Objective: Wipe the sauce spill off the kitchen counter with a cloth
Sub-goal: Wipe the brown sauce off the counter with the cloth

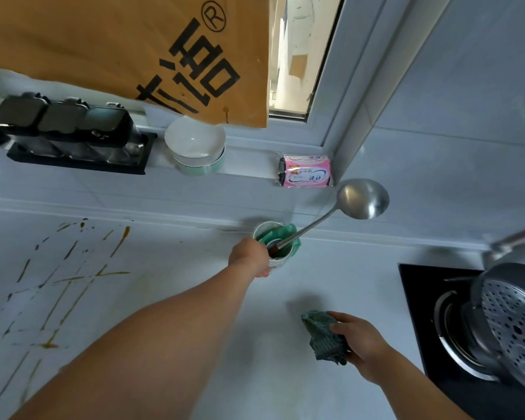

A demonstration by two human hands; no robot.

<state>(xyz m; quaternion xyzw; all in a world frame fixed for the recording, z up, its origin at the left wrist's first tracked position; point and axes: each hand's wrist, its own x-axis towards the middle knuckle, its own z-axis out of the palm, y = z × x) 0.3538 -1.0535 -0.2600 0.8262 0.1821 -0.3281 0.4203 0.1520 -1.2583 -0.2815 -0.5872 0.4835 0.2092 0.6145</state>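
The right hand (359, 344) grips the cloth (325, 338); the sauce spill (58, 286) lies far to its left, beyond the left hand (249, 257) holding the cup (275, 247).

Pale tiled walls (467, 101) meet in a corner at two o'clock. A white-framed window (303, 56) sits at twelve o'clock, daylight coming through the pane, a brown printed cardboard sheet (134, 47) covering its left part. Along the sill (249, 165) stand stacked bowls (195, 145) and a black condiment rack (73, 134). A black stove (422, 298) lies at four o'clock.
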